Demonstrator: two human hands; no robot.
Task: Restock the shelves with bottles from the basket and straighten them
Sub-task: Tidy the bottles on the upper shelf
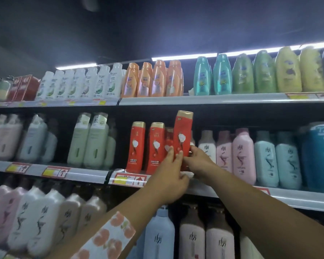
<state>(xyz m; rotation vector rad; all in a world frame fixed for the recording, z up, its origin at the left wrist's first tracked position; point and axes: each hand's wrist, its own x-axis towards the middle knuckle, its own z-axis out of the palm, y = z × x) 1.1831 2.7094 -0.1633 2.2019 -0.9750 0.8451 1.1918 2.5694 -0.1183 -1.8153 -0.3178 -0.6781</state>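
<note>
Both arms reach up and forward from the lower edge of the view toward the middle shelf [94,175], converging on one raised red bottle [182,136]. The left arm, wearing a floral-patterned sleeve [108,238] near the elbow, rises diagonally from lower left; the left hand [169,182] is seen from the back, its fingers [178,156] extended nearly straight and lying against the lower front of the red bottle, the thumb side hidden behind the hand. The right arm, bare, enters from lower right and runs up and leftward; the right hand [198,161] meets the bottle's lower right edge, its fingers curled round that side and its thumb toward the front, gripping the bottle near the base. The red bottle, with a gold cap and a white flower motif, stands upright, lifted so that its cap sits higher than those of the neighbouring red bottles [145,147], which stand in a row just to its left on the same shelf; whether its base touches the shelf cannot be told, since the hands cover it. Just to its right stands a row of white, pink and pale blue bottles [258,157]. A red and yellow price tag [128,179] is fixed to the shelf edge below the red row. The top shelf [204,99] carries white, orange, teal, green and yellow bottles; a lower tier holds larger pale bottles.
</note>
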